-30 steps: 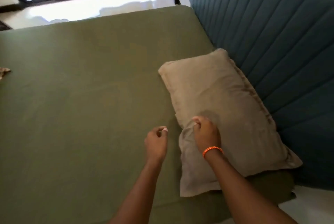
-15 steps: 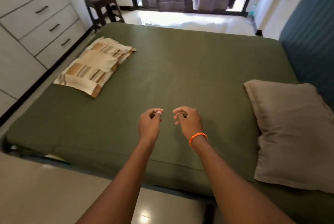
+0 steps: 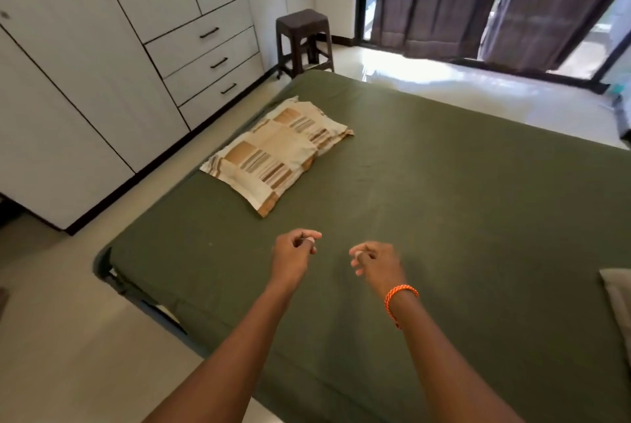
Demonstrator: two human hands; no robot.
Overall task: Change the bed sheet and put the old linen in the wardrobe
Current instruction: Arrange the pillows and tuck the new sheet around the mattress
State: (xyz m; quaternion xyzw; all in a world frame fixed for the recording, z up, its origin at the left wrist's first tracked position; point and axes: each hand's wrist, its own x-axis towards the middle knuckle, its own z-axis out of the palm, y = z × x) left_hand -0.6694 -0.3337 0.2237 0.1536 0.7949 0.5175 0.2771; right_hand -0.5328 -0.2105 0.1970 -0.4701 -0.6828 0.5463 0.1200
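Above the green bed sheet (image 3: 444,204), left hand (image 3: 293,257) and right hand (image 3: 377,262), loosely curled.

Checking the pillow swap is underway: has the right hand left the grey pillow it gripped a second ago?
Yes. The right hand now hangs over bare green sheet, well left of the grey pillow.

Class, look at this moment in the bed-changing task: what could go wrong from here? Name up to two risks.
1. The patterned pillow lies on the green sheet near the wardrobe-side edge; pulling the sheet off first could drag it onto the floor.
2. Both the left hand and the right hand hover empty, so nothing is secured yet.
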